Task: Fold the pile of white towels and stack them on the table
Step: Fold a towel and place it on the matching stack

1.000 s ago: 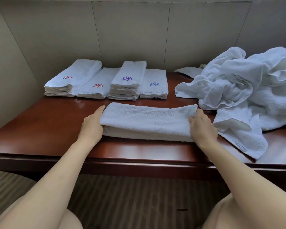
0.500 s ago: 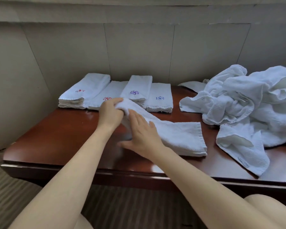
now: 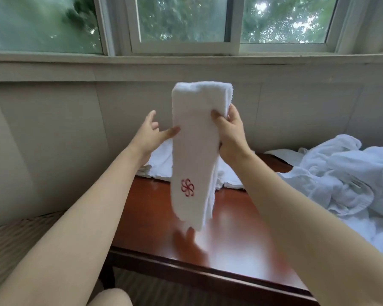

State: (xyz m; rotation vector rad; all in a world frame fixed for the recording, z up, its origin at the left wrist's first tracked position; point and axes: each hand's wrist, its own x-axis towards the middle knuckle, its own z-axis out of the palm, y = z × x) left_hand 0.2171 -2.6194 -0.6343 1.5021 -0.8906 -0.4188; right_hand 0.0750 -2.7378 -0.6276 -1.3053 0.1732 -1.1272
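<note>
Up above the surface (image 3: pixel 230 235), the right hand (image 3: pixel 230 133) grips a folded white towel (image 3: pixel 195 151) near its upper end, thumb pressed on the near face and fingers wrapped round the right edge. The towel hangs as a long narrow strip, doubled over at the top, its lower end loose and blurred just over the wood. A red embroidered flower (image 3: pixel 187 187) shows on the lower part of its near face. The left hand (image 3: pixel 150 135) is beside it with fingers spread and relaxed, the thumb touching the towel's left edge and grasping nothing. Behind both forearms, partly hidden, stacks of folded towels (image 3: pixel 159 164) lie at the back of the reddish-brown surface against the wall. To the right a loose pile of unfolded white towels (image 3: pixel 345 182) spreads over the surface, well apart from the held one. A window (image 3: pixel 181 23) with green leaves outside runs along the top.
</note>
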